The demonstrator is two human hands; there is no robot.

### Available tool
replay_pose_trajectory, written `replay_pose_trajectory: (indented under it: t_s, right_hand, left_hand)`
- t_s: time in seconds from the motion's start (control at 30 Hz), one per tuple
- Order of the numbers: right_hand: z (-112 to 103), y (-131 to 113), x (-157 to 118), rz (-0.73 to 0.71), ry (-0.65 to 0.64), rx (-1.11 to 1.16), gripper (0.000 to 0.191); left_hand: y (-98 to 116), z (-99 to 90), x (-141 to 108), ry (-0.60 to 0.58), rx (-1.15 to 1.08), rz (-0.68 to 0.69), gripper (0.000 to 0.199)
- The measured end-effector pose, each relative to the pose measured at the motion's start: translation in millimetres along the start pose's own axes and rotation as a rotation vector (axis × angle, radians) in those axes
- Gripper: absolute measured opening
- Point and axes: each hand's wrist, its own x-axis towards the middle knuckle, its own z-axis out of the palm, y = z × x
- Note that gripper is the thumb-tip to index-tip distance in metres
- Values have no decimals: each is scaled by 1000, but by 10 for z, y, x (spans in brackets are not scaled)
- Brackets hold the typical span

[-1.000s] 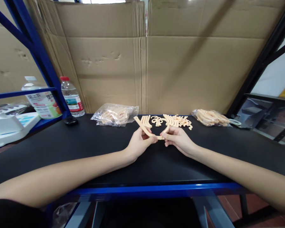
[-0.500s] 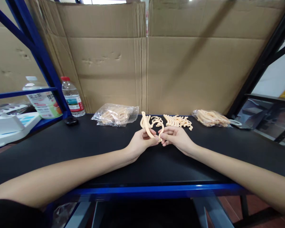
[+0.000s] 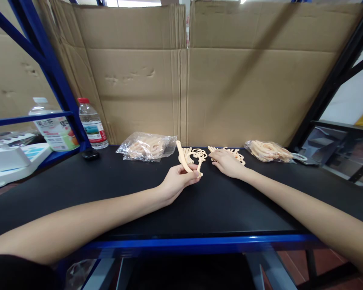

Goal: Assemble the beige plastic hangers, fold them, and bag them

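My left hand [image 3: 179, 182] is closed on a curved, cream-coloured strip [image 3: 184, 160], its long end pointing up and to the left. A thinner curved piece [image 3: 199, 164] meets it at the fingertips; whether the two are fastened I cannot tell. My right hand [image 3: 227, 162] reaches over a pile of small cream pieces [image 3: 238, 155], fingers stretched out and thumb apart. Part of this pile is hidden under the hand. Behind the left hand lies another group of curved cream pieces [image 3: 196, 153], some long and some ring-like.
Clear bags of cream pieces lie at the back left [image 3: 148, 146] and back right [image 3: 268, 150]. A red-capped water bottle [image 3: 92, 125] and a black mouse [image 3: 90, 154] are on the left of the black tabletop [image 3: 133, 181]. Cardboard [image 3: 133, 88] stands behind.
My right hand has let go of the thinner curved piece and moved right and away from me to the small-piece pile. My left hand still holds the strip, shifted slightly left.
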Motion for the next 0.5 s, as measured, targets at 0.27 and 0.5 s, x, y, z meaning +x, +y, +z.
replay_pose_trajectory:
  t_s: [0.27, 0.5]
  right_hand:
    - [58, 42, 28, -13, 7, 79, 31]
    - [14, -20, 17, 78, 132, 241, 22]
  left_hand:
    - [-7, -14, 14, -14, -16, 12, 25]
    - [-17, -36, 16, -32, -9, 18, 29]
